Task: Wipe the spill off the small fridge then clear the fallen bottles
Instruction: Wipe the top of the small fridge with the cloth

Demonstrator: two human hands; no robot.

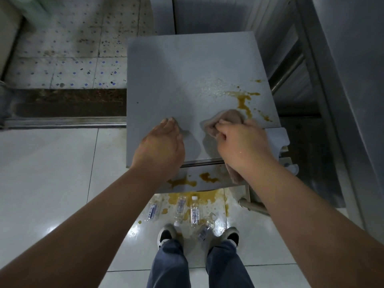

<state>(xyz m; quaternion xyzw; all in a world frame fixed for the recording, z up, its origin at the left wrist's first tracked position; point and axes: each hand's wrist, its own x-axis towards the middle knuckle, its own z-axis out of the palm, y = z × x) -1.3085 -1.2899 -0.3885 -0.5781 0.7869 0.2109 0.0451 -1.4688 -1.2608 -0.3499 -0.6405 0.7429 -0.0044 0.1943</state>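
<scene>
At the far left we see speckled floor tiles (62, 65) and a dark threshold; nearer us, glossy white tiles. Our left hand (164, 140) lies flat on the near part of the small fridge (176, 80) top, fingers relaxed and holding nothing; below it, orange spill (244, 101) marks the fridge's front and pools on the floor, where four clear bottles (195, 212) lie fallen just ahead of our shoes (166, 233). Further right, our right hand (241, 140) grips a bunched pinkish cloth (225, 119), fingers curled round it, pressed to the fridge top beside the orange streak near its right edge; steel panels stand at the far right.
</scene>
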